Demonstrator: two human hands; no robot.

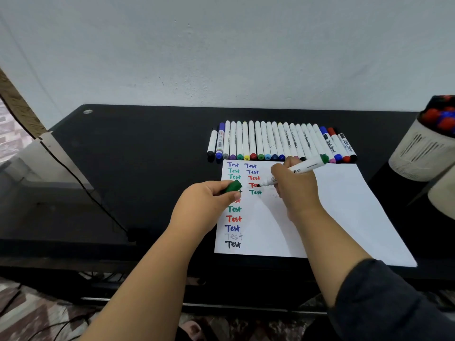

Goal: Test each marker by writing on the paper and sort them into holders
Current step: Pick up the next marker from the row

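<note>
A white sheet of paper (344,205) lies on the black table (138,153), with "Test" written on it several times in two columns. My right hand (295,188) grips an uncapped green marker (307,166), its tip just above the paper beside the second column. My left hand (209,200) pinches the green cap (234,186) over the paper's left edge. A row of several capped markers (278,141) lies along the paper's far edge.
At the right edge stands a pale mesh holder (423,148) with red and blue marker caps showing at its top; a second pale holder (443,193) is partly cut off below it. A black cable (81,178) crosses the table's left side.
</note>
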